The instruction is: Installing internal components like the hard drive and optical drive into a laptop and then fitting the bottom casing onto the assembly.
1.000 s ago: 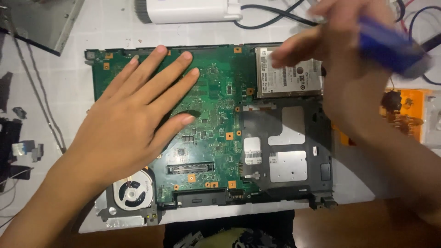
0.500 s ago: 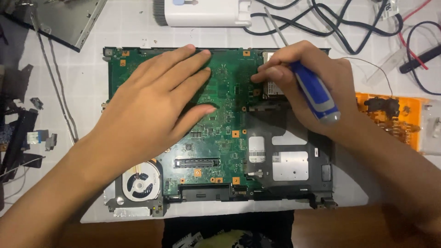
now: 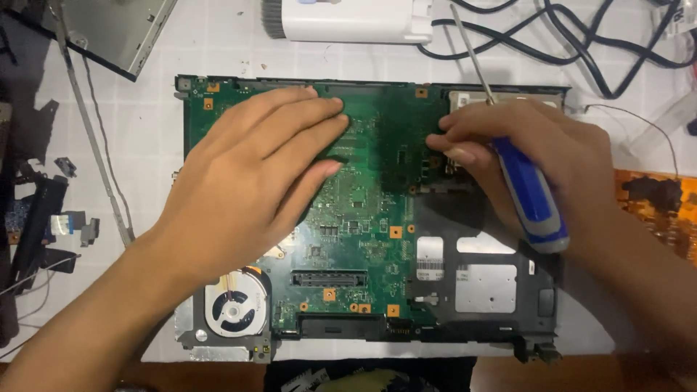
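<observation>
We lay our left hand (image 3: 250, 174) flat on the big green board (image 3: 363, 218), fingers stretched out and grasping nothing. The palm and fingers press on the upper left part of the board. The board sits in a dark frame (image 3: 501, 319) on the white table (image 3: 145, 145), right in front of us.

Our right hand (image 3: 537, 156) is wrapped around a screwdriver (image 3: 530, 196). Its blue and grey handle sticks out of our fist toward us, and the thin metal rod points away from us, up past the far edge of the frame. The fingertips of this hand touch the upper right part of the board, next to a silver box (image 3: 472, 98) that we can only partly see behind the hand.

A round fan (image 3: 234, 303) sits in the lower left corner of the frame, just below our left wrist. On the right side of the frame there are flat silver plates (image 3: 485, 287).

Behind the board stands a white box (image 3: 348, 20), and black cables (image 3: 581, 43) curl beside it. A grey flat box (image 3: 116, 33) lies at the top left. An orange piece (image 3: 657, 207) lies at the far right, near our right arm.
</observation>
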